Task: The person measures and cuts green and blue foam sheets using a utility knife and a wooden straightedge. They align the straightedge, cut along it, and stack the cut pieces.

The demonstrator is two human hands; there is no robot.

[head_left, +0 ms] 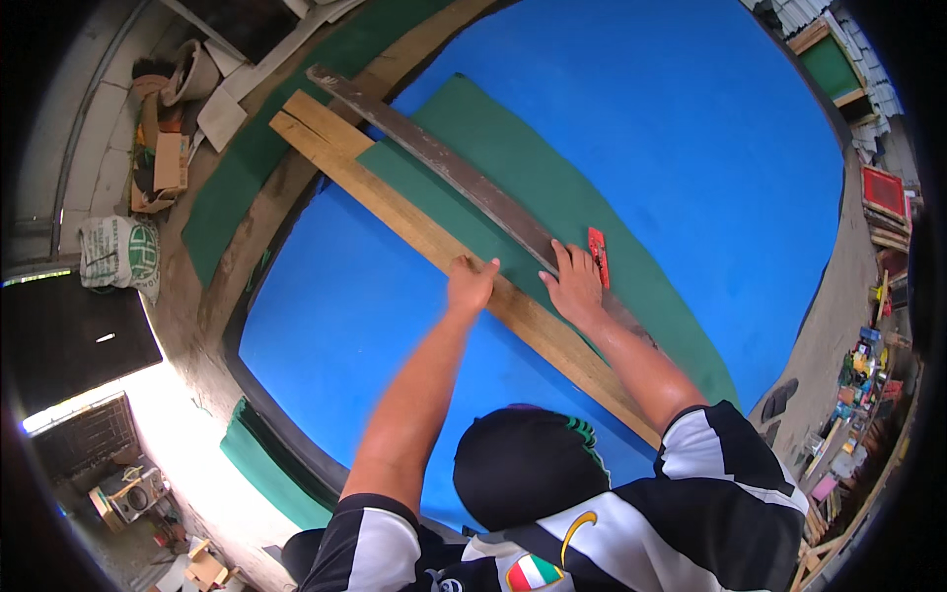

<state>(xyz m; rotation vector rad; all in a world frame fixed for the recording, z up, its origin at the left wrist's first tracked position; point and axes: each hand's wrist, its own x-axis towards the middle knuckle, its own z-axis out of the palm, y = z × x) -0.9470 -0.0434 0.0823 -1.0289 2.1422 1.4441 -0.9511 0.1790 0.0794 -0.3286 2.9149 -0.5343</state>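
Probably stiff and weighty, the plank (395,208) under the bunched left fingers (460,263), their grip unclear, suits a hold across its edges. The right fingers (560,255) spread wide on the rigid-looking bar (444,163); around them, the sheet (518,148) seems floppy, best pinched at its rim.

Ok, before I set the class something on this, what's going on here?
A person is leaning over a blue surface with a green sheet laid on it. The left hand is on a light wooden board, and the right hand, fingers spread, is on a dark board lying across the sheet. A small red tool lies on the sheet close to the right hand.
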